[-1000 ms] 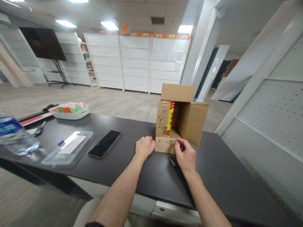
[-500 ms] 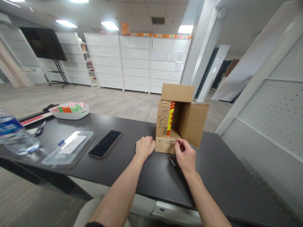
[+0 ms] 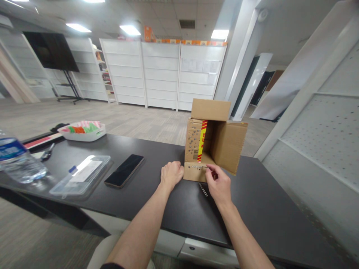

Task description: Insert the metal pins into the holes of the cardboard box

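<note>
A cardboard box (image 3: 193,147) stands on the table with its open side toward me and yellow-red tape down its left front flap. Its lower flap (image 3: 193,175) carries a row of small silvery dots and dark holes. My right hand (image 3: 219,182) pinches a thin metal rod (image 3: 204,166), whose tip points left at that row. Closed in a fist, my left hand (image 3: 171,173) rests by the flap's left edge; its fingertips are hidden, so I cannot tell if they hold anything. A few thin metal rods (image 3: 203,189) lie just below the flap.
Left of my hands lie a black phone (image 3: 125,170) and a clear plastic case (image 3: 82,175). Farther left are a water bottle (image 3: 21,160) and a white basket (image 3: 82,135) with colourful contents. A perforated panel (image 3: 325,142) rises at the right.
My right hand has shifted slightly left with the thin rod. My left hand and the box have stayed in place.
</note>
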{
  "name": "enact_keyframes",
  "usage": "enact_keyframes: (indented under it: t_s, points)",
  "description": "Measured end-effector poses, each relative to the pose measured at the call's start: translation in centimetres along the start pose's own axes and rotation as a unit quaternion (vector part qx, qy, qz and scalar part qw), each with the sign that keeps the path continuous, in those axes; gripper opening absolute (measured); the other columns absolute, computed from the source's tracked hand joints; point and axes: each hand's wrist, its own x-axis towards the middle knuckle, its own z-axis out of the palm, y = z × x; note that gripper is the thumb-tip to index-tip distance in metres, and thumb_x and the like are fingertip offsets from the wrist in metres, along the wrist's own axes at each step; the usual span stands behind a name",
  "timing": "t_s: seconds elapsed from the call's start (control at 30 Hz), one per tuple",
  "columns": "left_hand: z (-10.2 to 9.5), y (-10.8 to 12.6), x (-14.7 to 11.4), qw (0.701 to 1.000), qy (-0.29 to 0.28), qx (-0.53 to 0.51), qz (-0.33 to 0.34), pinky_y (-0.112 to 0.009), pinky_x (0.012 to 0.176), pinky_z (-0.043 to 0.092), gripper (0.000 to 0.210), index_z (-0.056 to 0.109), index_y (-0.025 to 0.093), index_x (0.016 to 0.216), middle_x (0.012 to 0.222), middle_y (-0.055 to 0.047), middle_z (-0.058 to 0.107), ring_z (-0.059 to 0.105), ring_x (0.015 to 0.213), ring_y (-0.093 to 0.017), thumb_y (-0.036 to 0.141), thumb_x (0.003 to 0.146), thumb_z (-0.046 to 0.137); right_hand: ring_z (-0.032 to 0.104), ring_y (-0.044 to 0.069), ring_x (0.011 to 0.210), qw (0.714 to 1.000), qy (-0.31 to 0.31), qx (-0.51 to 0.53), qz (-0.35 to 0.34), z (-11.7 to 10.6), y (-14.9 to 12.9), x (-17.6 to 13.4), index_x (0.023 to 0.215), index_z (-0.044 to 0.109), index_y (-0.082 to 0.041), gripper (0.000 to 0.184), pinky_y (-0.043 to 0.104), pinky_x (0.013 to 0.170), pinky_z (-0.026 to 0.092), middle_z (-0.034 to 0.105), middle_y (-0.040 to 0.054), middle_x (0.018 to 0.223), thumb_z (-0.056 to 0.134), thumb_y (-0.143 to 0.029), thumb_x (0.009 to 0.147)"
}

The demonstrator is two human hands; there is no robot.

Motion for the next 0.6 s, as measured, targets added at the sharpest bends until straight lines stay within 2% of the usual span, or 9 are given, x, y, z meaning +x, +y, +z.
enact_keyframes:
  t_s: [0.33, 0.6]
  points:
    - [0.06, -0.12, -0.02, 1.0, -0.004, -0.002, 0.001, -0.031, 0.071, 0.045, 0.032, 0.066, 0.021, 0.085, 0.091, -0.011, 0.068, 0.065, 0.085, -0.024, 0.03, 0.084, 0.036, 0.061, 0.019, 0.081, 0.999, -0.015, 0.022, -0.045, -0.11, -0.17, 0.13, 0.098, 0.068, -0.018, 0.025, 0.033, 0.075, 0.048, 0.068, 0.0075, 0.095, 0.049, -0.031, 0.087]
    - [0.15, -0.14, 0.03, 1.0, 0.005, -0.005, 0.003, -0.03, 0.068, 0.045, 0.03, 0.065, 0.021, 0.082, 0.087, -0.01, 0.068, 0.065, 0.083, -0.023, 0.029, 0.083, 0.036, 0.064, 0.021, 0.093, 0.999, -0.018, 0.028, -0.028, 0.05, 0.38, -0.02, 0.106, 0.068, -0.019, 0.029, 0.035, 0.085, 0.049, 0.069, 0.0082, 0.104, 0.05, -0.032, 0.088]
